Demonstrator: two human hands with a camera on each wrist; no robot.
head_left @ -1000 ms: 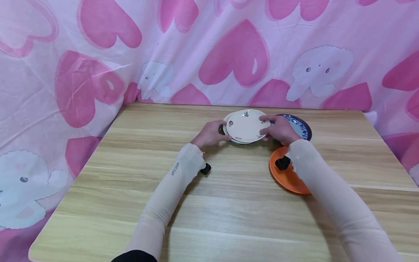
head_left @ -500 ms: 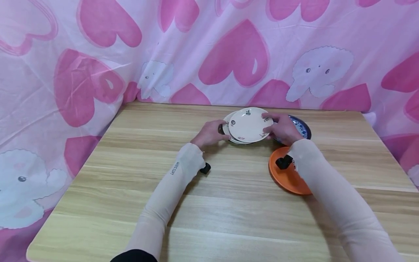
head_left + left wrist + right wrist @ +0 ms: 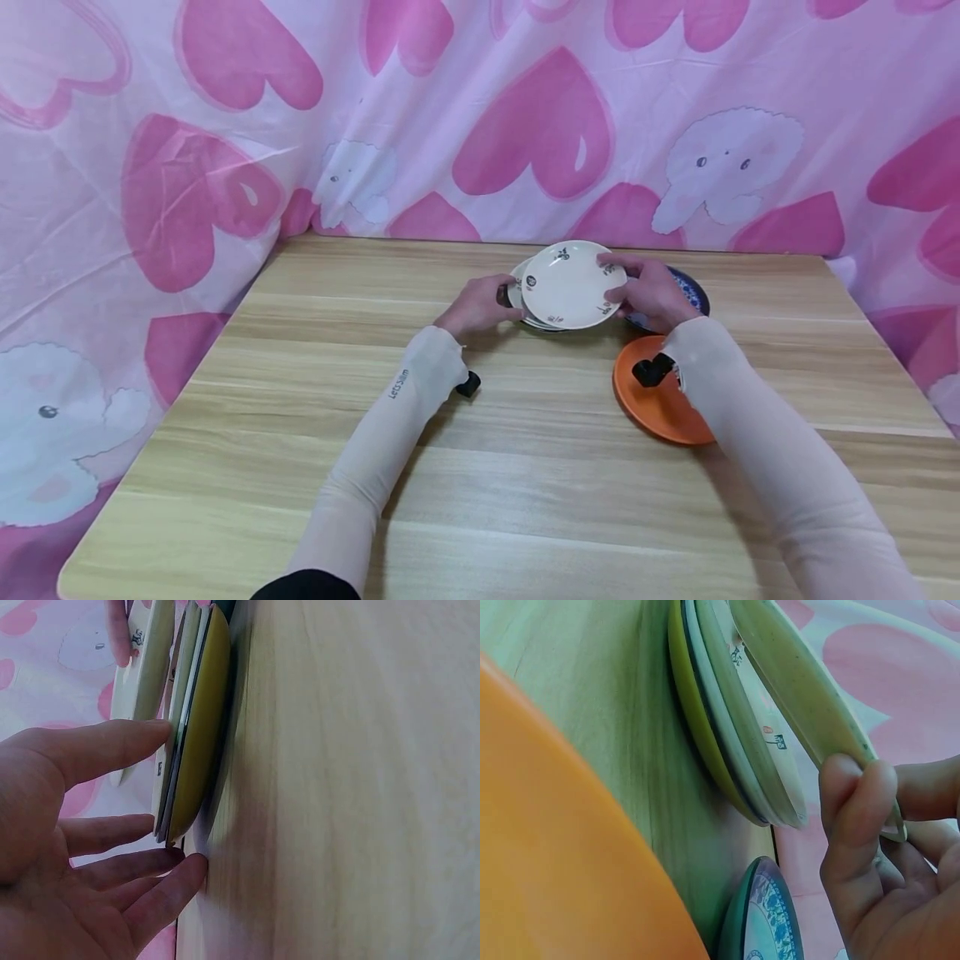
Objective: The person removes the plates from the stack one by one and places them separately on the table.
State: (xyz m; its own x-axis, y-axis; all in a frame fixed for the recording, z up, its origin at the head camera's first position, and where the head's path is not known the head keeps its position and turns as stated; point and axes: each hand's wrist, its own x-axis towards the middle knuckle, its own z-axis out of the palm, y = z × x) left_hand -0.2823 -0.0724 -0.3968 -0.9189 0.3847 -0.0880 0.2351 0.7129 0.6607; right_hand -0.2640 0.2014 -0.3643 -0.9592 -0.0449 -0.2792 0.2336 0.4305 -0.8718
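My right hand [image 3: 652, 292] pinches the right rim of a white plate [image 3: 572, 287] with small dark floral prints. In the right wrist view this plate tilts up over a stack of plates [image 3: 735, 727], a gap showing between them at the near side. The stack has pale plates on top and a yellow-sided one [image 3: 202, 727] at the bottom. My left hand [image 3: 480, 307] is at the stack's left edge, thumb and fingers extended and spread, fingertips at the rims. Most of the stack is hidden under the raised plate in the head view.
A blue-patterned plate [image 3: 688, 287] lies right of the stack, partly behind my right hand. Nearer, an orange plate [image 3: 637, 408] lies on the wooden table [image 3: 525, 500], partly under my right forearm. A pink heart-print curtain [image 3: 420, 117] hangs along the table's back edge.
My right hand has shifted slightly right and lifted the top white plate, tilting it off the stack. The left hand has stayed at the stack's edge.
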